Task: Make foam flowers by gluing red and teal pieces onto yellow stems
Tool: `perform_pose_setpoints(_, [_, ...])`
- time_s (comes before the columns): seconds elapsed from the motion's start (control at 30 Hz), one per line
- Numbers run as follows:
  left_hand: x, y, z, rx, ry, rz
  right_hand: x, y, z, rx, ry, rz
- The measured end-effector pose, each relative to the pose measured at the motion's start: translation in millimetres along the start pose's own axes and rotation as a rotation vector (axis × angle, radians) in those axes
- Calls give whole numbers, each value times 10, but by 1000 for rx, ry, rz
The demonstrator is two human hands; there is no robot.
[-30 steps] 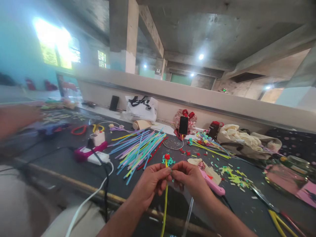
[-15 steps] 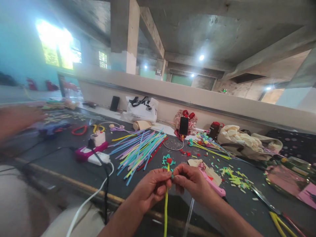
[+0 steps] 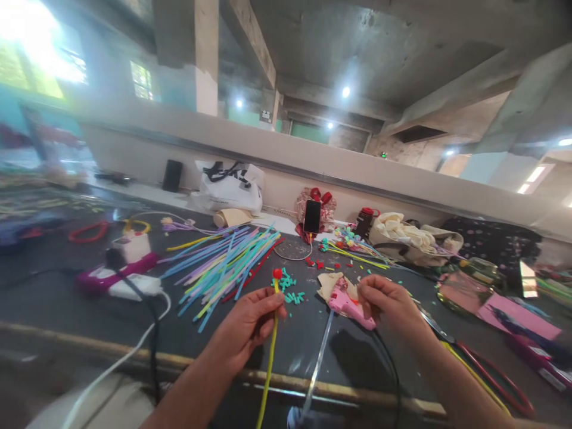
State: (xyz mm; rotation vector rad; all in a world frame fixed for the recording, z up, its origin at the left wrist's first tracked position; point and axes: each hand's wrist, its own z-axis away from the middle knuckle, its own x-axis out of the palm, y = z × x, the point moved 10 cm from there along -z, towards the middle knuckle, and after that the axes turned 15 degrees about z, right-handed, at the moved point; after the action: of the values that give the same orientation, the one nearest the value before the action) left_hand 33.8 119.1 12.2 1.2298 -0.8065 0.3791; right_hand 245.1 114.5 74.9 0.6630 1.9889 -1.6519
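Observation:
My left hand [image 3: 252,319] pinches a yellow fuzzy pipe cleaner [image 3: 269,369] just below the small red ball [image 3: 277,273] at its top. The stem hangs past the table's front edge. Off to the right, my right hand [image 3: 388,304] has curled fingers beside the handle of a pink glue gun [image 3: 348,305]; whatever sits between its fingertips is hidden. The gun lies on a crumpled beige sheet [image 3: 328,285], and a long clear glue stick [image 3: 319,360] extends from it toward me. Short teal pieces [image 3: 294,297] lie scattered behind my left hand.
Many pastel pipe cleaners [image 3: 223,268] lie in a heap left of centre. A power strip [image 3: 134,283] with cables stands at the left. Behind are a propped phone [image 3: 311,216] and a white bag [image 3: 230,187]. Red-handled scissors [image 3: 487,375] and a jar [image 3: 469,283] are at the right.
My right hand has left the stem and moved right to the glue gun. The left hand still holds the pipe cleaner. The view has swung right; the blurred arm at the left is gone.

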Motion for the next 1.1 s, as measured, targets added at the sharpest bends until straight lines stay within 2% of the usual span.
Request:
perform_pose_setpoints(0.1, [34,-33,-4,-1,-12,-20,-240,232,117,21,47,225])
perform_pose_setpoints(0.27, [48,-57,-3,6,8,-78,-354,372,179,21,154,478])
perform_pose_setpoints(0.37, [52,-53,2,1,6,-98,-274,348,124,5,184,636])
perform_pose_setpoints(0.57, [43,-57,26,-8,14,-105,29,417,-43,-29,50,859])
perform_pose_setpoints(0.73, [63,-68,52,-15,-20,-84,51,535,-108,-27,-23,872])
perform_pose_setpoints(0.87, [196,-79,-40,-47,-4,-38,17,565,-83,-38,-57,785])
perform_pose_setpoints(1.03, [553,-329,-486,-151,32,-6,-14,555,-15,-44,-44,656])
perform_pose_setpoints(1.1, [627,-471,-705,-167,63,-38,-37,559,9,-44,-38,591])
